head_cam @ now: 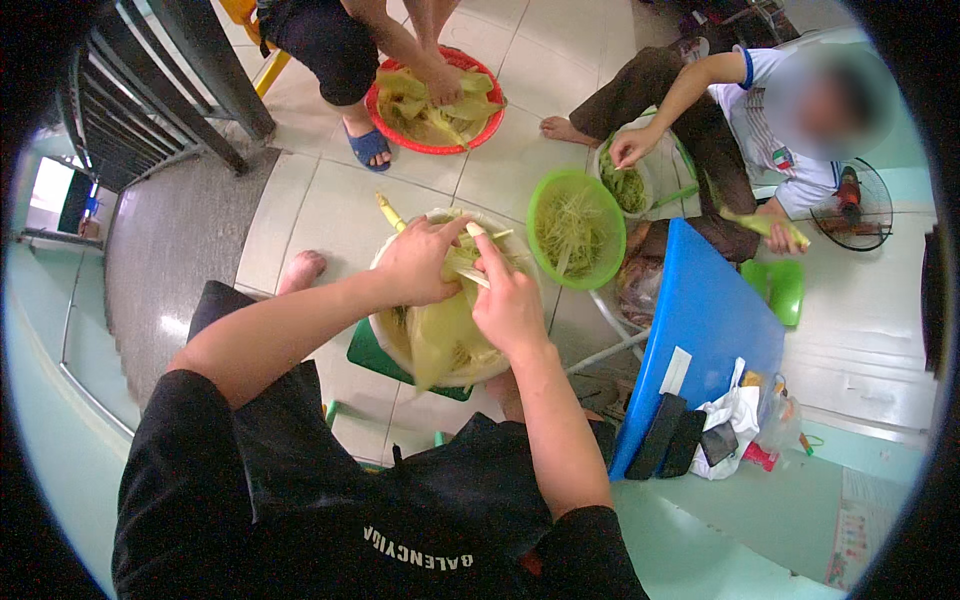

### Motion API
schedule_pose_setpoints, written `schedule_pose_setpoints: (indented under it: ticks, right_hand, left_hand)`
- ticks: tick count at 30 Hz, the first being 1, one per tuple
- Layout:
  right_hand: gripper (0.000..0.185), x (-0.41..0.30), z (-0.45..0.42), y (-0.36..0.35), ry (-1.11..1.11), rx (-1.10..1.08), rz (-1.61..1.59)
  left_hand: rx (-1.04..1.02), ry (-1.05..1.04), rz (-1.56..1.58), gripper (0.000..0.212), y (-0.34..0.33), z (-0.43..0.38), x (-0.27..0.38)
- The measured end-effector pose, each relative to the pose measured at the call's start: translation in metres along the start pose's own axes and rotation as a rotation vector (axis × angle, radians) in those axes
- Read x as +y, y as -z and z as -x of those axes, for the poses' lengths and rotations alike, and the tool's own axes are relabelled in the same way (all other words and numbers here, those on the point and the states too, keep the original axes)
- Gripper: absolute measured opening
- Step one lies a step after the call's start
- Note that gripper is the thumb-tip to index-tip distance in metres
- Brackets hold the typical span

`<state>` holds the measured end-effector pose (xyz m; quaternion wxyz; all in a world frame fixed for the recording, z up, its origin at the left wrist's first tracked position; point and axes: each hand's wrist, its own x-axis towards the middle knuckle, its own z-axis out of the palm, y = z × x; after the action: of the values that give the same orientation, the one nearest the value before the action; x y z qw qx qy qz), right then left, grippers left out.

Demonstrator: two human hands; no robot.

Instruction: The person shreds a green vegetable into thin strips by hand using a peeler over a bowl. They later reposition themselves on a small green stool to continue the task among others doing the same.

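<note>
My left hand (424, 259) and my right hand (506, 300) meet over a white-rimmed basin (386, 341) in front of me. Between them they hold a pale yellow-green vegetable stalk (469, 262), perhaps a bamboo shoot, with its leafy sheath hanging below. Its exact hold is partly hidden by my fingers. Pale sheaths (442, 337) lie in the basin, and another pointed shoot (390, 212) sticks out past its far left rim. A lime-green plastic basket (534, 247) of thin pale shreds (571, 225) stands just right of the basin.
A person's hand (444, 84) reaches into a red basket (491, 139) ahead. At right, a seated co-worker holds a shoot (761, 223) near a bowl of green shreds (624, 187). A blue table (720, 315) with bags stands close right; a metal railing (202, 82) is at left.
</note>
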<state>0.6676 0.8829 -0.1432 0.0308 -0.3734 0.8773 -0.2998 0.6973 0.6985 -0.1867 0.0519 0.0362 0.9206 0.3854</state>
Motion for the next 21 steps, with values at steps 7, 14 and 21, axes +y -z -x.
schedule_pose_setpoints:
  ticks: [7, 14, 21]
  right_hand:
    - [0.076, 0.004, -0.014, 0.032, -0.074, -0.027, -0.023]
    - [0.069, 0.000, -0.007, 0.026, 0.020, -0.041, 0.008]
    - [0.068, 0.005, 0.000, 0.024, 0.208, 0.005, 0.026]
  left_hand:
    - [-0.149, 0.057, -0.123, 0.103, 0.006, 0.012, 0.013]
    - [-0.033, -0.118, -0.022, 0.087, 0.000, 0.011, 0.004]
    - [-0.092, -0.067, -0.007, 0.070, -0.002, 0.005, 0.003]
